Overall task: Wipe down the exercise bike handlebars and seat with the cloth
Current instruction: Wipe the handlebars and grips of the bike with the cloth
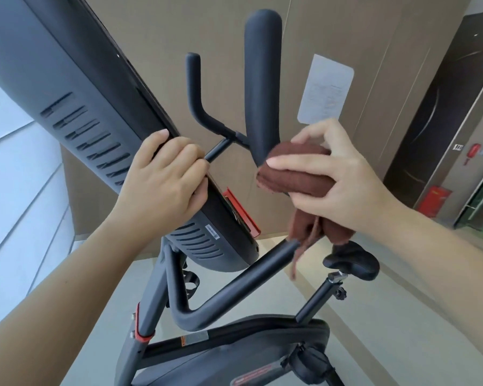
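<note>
Fingers [315, 135] of the right hand [343, 176] curl over the top of a folded dark-brown terry cloth [296, 182], with the thumb laid along its near side, so the cloth is clamped in the hand. The cloth's left end presses against the base of the thick, black, padded handlebar horn [262, 79], which rises upright in the middle of the view. Loose folds of the cloth hang below the palm, in front of the end of the black curved handlebar tube [243, 280]. Left of this, the left hand [162, 185] grips the edge of the tilted dark-grey vented console panel [76, 87], fingers wrapped over its rim. A thinner black handlebar prong [194, 87] stands between the panel and the padded horn. The black saddle-shaped seat [354, 264] sits on its post lower right, apart from both hands. Farther off, a white paper sheet [325, 89] is stuck on the tan wall.
</note>
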`<state>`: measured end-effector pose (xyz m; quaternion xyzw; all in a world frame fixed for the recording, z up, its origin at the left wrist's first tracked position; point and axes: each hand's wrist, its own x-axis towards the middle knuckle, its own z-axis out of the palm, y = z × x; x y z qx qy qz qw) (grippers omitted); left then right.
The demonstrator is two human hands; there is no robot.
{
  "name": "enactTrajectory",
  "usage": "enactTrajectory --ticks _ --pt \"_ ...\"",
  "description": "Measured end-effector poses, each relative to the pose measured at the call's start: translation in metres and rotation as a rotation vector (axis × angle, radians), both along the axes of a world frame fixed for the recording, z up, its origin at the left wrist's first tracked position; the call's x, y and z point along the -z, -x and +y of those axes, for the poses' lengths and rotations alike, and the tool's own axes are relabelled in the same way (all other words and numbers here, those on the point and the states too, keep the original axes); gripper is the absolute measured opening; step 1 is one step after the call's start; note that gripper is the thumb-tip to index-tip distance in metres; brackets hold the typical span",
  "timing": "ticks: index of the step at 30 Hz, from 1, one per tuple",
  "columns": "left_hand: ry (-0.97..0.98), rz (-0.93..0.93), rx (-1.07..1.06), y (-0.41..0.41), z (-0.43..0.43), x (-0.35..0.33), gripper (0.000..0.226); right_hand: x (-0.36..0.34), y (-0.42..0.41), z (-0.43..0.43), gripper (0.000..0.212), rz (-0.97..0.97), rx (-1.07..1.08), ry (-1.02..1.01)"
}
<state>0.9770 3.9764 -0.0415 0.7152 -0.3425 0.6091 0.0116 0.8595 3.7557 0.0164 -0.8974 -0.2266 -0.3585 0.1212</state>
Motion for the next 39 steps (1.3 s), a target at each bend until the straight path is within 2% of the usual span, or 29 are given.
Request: enactTrajectory --ticks 4,7,12,16,21,23,26,29,32,36,39 --pt "0.01 0.014 -0.013 0.002 -0.001 -0.001 0.018 0.005 0.015 -0.024 0.047 0.197 0.025 0.017" --pt "0.011 0.057 0.0 0.007 -0.003 -0.001 0.018 -0.012 0.013 -0.031 0.044 0.29 -0.027 -0.056" --pt "0.083 0.177 0.104 0.022 -0.013 -0.014 0.021 -0.037 -0.021 -0.028 0.044 0.191 -0.144 -0.231" --pt "0.177 0.276 0.179 0.033 -0.026 -0.036 0.04 -0.038 -0.044 -0.04 0.049 0.435 -0.297 -0.206" --pt "0.237 0.42 0.218 0.039 -0.047 -0.052 0.083 -0.049 -0.055 -0.07 0.042 0.636 -0.414 -0.025" --pt "0.261 0.462 0.244 0.041 -0.054 -0.057 0.096 -0.051 -0.065 -0.073 0.04 0.646 -0.468 -0.056" --pt "0.227 0.457 0.173 0.043 -0.057 -0.064 0.112 -0.048 -0.082 -0.068 0.04 0.539 -0.587 -0.346" --pt "0.159 0.454 0.07 0.045 -0.059 -0.065 0.11 -0.046 -0.1 -0.053 0.038 0.446 -0.771 -0.634" --pt "0.153 0.466 0.0 0.05 -0.06 -0.065 0.11 -0.05 -0.114 -0.029 0.038 0.404 -0.905 -0.741" --pt "0.157 0.485 -0.099 0.059 -0.063 -0.066 0.109 -0.045 -0.12 -0.023 0.042 0.398 -0.973 -0.729" --pt "0.154 0.493 -0.172 0.063 -0.066 -0.066 0.109 -0.034 -0.12 -0.045 0.044 0.496 -0.985 -0.483"
